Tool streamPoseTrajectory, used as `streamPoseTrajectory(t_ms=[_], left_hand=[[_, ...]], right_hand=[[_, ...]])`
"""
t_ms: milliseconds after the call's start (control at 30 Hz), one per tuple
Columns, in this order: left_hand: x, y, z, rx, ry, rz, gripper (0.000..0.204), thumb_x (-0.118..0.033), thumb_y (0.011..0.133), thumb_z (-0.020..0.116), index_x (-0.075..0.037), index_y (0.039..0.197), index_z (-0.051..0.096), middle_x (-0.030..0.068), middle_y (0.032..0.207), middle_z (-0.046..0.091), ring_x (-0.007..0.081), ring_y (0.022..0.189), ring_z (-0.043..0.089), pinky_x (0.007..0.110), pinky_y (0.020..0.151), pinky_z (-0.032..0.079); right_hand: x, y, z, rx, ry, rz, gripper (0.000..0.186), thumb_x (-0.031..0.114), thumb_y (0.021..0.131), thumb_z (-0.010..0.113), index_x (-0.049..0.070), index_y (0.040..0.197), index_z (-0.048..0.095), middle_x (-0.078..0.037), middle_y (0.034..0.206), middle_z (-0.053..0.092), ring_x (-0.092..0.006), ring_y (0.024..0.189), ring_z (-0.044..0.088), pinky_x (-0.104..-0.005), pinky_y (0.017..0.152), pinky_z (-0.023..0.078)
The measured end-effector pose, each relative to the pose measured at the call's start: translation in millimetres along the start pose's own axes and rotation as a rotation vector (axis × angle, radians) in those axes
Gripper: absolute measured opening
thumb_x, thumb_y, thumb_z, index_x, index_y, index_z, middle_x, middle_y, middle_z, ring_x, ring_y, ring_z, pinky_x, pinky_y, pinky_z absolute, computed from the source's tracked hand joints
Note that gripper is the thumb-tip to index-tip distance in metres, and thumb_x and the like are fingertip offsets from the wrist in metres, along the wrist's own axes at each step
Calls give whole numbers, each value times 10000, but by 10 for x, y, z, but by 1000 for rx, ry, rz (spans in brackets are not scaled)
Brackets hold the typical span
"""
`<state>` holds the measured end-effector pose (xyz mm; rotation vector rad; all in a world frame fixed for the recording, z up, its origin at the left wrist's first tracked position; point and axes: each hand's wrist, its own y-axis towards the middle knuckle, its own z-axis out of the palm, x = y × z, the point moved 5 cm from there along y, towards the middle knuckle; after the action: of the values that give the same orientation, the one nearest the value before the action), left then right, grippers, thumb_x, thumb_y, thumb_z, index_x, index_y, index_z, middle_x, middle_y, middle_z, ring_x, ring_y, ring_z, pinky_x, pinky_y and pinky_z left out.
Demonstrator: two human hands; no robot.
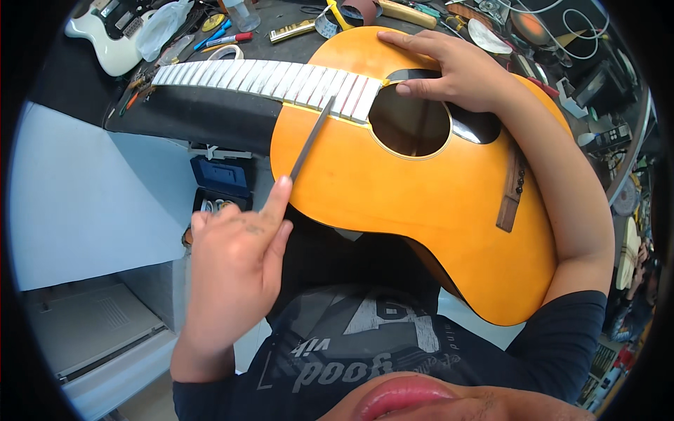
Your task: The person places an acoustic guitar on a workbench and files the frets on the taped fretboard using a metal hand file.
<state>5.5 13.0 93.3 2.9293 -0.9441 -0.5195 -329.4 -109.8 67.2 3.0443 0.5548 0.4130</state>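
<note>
An orange acoustic guitar (354,182) lies across my lap against the bench, its neck pointing left. The fretboard (260,78) is covered in white strips between the frets, with yellow tape along its edges at the body end. My left hand (239,259) grips a slim dark file (309,144), index finger stretched along it, and the file's far tip lies on the fretboard near the body. My right hand (449,70) rests on the guitar top above the soundhole (411,133), fingers apart, with the forearm over the lower bout beside the dark bridge (507,207).
The cluttered dark bench (182,119) carries a white guitar body (109,45), pens, a tape roll (226,52), tools and cables (583,28). Below it are a blue case (221,175) and a pale panel (84,196). More tools crowd the right side.
</note>
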Motion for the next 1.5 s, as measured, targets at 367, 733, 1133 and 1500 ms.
streamPoseTrajectory(t_ms=[367, 733, 1133, 1500], left_hand=[[-26, -69, 2, -24, 1, 56, 433, -34, 1041, 666, -14, 1472, 713, 206, 757, 639, 363, 675, 595, 470, 677, 447], [-27, -51, 7, -27, 2, 84, 461, -51, 1045, 675, -23, 1505, 687, 201, 773, 644, 359, 676, 568, 441, 681, 451], [-75, 112, -18, -31, 32, 87, 444, -33, 1030, 692, -9, 1473, 715, 178, 808, 697, 329, 690, 612, 428, 699, 424], [-80, 152, 87, -54, 85, 64, 467, -118, 1040, 719, -92, 1505, 706, 77, 749, 662, 306, 750, 620, 464, 784, 383]], right_hand=[[-48, -15, -4, -3, 30, 11, 846, 524, 1005, 796, 331, 1744, 432, -173, 1504, 640, -358, 1390, 622, -463, 1177, 504], [-81, -54, 12, -13, 61, -28, 854, 535, 997, 800, 320, 1741, 440, -170, 1513, 634, -362, 1393, 617, -452, 1181, 499], [-75, -59, 3, -25, 28, -44, 857, 560, 993, 797, 341, 1740, 439, -159, 1504, 631, -361, 1392, 613, -458, 1183, 495], [-108, -61, 18, -19, 61, -6, 855, 545, 995, 796, 332, 1742, 437, -171, 1468, 643, -355, 1374, 624, -454, 1176, 503]])
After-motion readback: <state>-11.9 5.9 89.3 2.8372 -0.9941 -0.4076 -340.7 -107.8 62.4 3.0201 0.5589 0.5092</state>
